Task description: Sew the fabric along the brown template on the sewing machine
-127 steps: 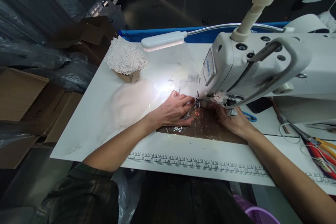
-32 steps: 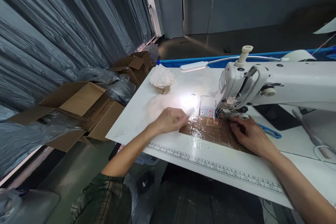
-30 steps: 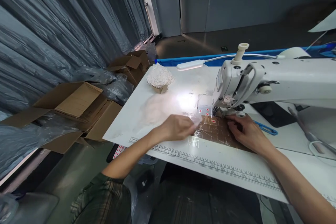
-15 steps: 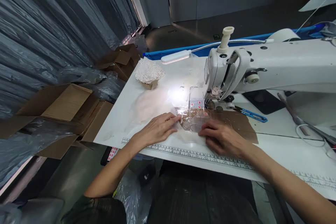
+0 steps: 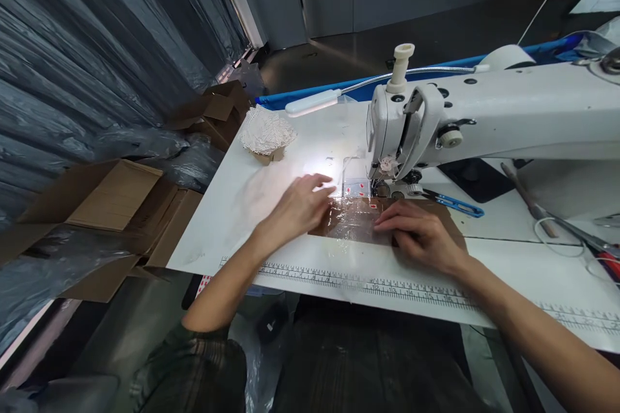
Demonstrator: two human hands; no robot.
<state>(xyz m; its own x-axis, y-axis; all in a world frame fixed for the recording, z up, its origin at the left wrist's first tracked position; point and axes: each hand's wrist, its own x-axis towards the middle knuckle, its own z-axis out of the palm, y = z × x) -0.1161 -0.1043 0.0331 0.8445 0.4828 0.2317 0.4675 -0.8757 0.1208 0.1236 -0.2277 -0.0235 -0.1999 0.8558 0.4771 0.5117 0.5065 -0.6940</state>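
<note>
My left hand (image 5: 301, 208) is over the left side of the sewing area, fingers stretched and apart. Beneath and left of it lies sheer white fabric (image 5: 259, 197), pale and hard to outline. My right hand (image 5: 423, 232) rests at the right of a shiny clear plastic film (image 5: 351, 222), fingers loosely bent and apart, with nothing visible between them. Brown board (image 5: 443, 222) shows under the film and beyond my right hand. Small red marks dot the machine plate (image 5: 355, 186) beside the needle area of the white sewing machine (image 5: 489, 113).
Stacked white lace pieces (image 5: 268, 129) stand at the table's back left. A lamp (image 5: 312, 103) lights the work. Blue thread snips (image 5: 458, 204) and a dark flat pad (image 5: 477, 179) lie under the machine arm. A printed ruler (image 5: 339, 279) runs along the front edge. Open cardboard boxes (image 5: 113, 197) stand left.
My left hand has moved up and away from the front edge. The sheer fabric has left the front of the film, uncovering the board. My right hand has shifted slightly upward relative to the table.
</note>
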